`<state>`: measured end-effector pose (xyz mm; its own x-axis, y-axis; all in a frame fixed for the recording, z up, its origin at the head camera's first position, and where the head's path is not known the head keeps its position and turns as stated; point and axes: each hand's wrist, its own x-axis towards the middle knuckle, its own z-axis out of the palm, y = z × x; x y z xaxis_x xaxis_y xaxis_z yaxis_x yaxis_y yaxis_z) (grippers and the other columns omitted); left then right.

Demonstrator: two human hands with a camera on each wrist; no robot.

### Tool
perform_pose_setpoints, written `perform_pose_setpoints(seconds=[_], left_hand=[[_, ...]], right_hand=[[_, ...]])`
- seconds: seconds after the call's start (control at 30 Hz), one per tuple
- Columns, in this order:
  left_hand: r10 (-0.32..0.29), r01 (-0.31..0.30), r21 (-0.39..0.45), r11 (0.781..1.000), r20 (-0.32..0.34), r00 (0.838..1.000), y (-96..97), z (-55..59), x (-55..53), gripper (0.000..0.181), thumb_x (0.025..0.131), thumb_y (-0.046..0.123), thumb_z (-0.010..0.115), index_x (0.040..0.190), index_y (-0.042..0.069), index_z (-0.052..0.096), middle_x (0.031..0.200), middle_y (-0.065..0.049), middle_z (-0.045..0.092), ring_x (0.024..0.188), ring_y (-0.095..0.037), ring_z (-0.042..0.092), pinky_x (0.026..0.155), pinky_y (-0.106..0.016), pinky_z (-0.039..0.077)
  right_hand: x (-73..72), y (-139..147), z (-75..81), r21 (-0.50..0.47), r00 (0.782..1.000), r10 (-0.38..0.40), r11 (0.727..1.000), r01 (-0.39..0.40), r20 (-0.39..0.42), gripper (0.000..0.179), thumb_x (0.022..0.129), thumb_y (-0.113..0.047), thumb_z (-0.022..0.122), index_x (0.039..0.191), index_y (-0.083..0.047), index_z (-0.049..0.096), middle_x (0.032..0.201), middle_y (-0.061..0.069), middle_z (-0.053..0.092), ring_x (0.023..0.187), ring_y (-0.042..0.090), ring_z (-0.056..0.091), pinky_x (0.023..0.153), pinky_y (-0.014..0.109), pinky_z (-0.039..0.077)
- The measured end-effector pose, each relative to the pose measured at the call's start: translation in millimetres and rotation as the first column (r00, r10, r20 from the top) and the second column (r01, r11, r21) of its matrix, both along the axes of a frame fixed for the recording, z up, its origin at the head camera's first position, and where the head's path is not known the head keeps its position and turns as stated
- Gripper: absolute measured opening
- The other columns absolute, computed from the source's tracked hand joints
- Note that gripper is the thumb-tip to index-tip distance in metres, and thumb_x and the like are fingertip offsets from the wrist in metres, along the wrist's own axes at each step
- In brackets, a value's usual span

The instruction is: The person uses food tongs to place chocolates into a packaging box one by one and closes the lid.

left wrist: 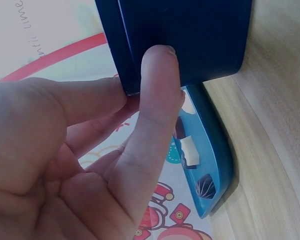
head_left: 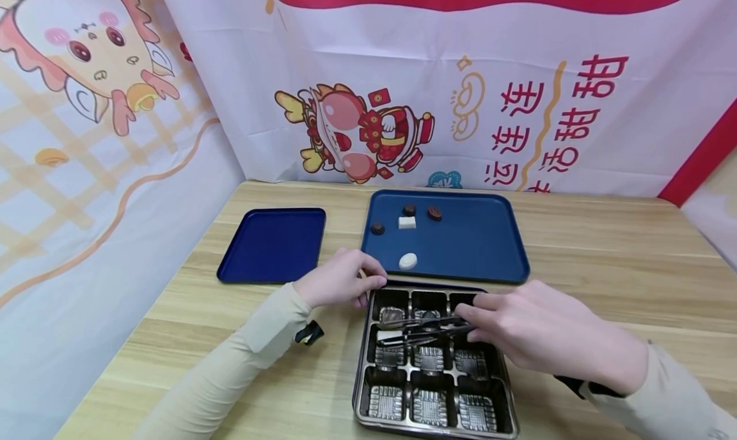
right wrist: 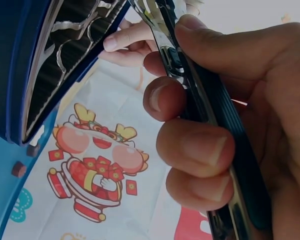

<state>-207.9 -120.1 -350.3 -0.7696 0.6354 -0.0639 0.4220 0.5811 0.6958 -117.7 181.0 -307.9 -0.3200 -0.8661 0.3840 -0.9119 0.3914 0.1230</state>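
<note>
My right hand [head_left: 535,325] grips a pair of metal tongs [right wrist: 192,75] with dark handle grips. The tongs reach left across a dark blue box with a brown compartment insert [head_left: 410,369]. Their tips lie by a white chocolate [head_left: 389,335] in the middle row's left compartment; whether they pinch it I cannot tell. With thumb and forefinger, my left hand [head_left: 340,279] holds the far left corner of the box [left wrist: 205,40]. Most of the other compartments show only their ribbed floors; the far right one is partly hidden by my right hand.
Behind the box lies a blue tray [head_left: 466,242] bearing an oval white chocolate [head_left: 408,261], a square white chocolate [head_left: 406,222] and several dark ones, among them a brown chocolate [head_left: 434,213]. A smaller navy tray [head_left: 273,245] sits to the left on the wooden table [head_left: 190,312]. Printed cloth [head_left: 460,56] hangs behind.
</note>
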Motion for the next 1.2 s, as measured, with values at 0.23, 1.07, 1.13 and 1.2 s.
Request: perform_pose_setpoints(seconds=[0.23,1.07,1.13,1.2], left_hand=[[-0.004,0.004,-0.006,1.0,-0.005,1.0,-0.1,-0.4,-0.3,0.014,0.098,0.012,0.063,0.105,0.006,0.075,0.086,-0.005,0.072,0.052,-0.013,0.064,0.052,-0.028,0.053],[-0.003,0.003,-0.016,1.0,-0.021,1.0,0.4,-1.3,-1.5,0.014,0.098,0.012,0.063,0.104,0.007,0.075,0.087,-0.002,0.071,0.052,-0.012,0.064,0.052,-0.028,0.054],[-0.005,0.005,-0.015,1.0,-0.023,1.0,0.3,-1.5,-1.4,0.014,0.098,0.012,0.063,0.104,0.007,0.075,0.088,-0.001,0.071,0.052,-0.012,0.064,0.052,-0.027,0.054],[-0.005,0.005,-0.014,1.0,-0.027,1.0,0.2,-1.7,-1.5,0.014,0.098,0.012,0.063,0.104,0.007,0.075,0.088,-0.001,0.071,0.052,-0.012,0.064,0.052,-0.027,0.054]], right_hand=[[0.5,-2.5,-2.2,0.017,1.0,-0.003,1.0,0.003,-0.005,0.017,0.099,-0.03,0.059,0.095,-0.013,0.063,0.071,-0.011,0.049,0.05,0.0,0.044,0.035,0.018,0.029],[3.7,-10.5,-5.9,0.047,1.0,-0.016,0.999,0.015,0.02,0.023,0.081,-0.024,0.079,0.097,-0.012,0.067,0.071,-0.01,0.049,0.049,-0.001,0.038,0.037,0.018,0.03],[3.6,-10.6,-6.2,0.048,1.0,-0.016,0.999,0.015,0.023,0.023,0.081,-0.024,0.079,0.097,-0.012,0.066,0.072,-0.01,0.05,0.05,-0.001,0.041,0.038,0.019,0.032],[3.5,-10.4,-6.6,0.047,1.0,-0.014,0.999,0.013,0.022,0.024,0.082,-0.024,0.079,0.098,-0.012,0.067,0.073,-0.01,0.052,0.051,0.0,0.043,0.038,0.019,0.034]])
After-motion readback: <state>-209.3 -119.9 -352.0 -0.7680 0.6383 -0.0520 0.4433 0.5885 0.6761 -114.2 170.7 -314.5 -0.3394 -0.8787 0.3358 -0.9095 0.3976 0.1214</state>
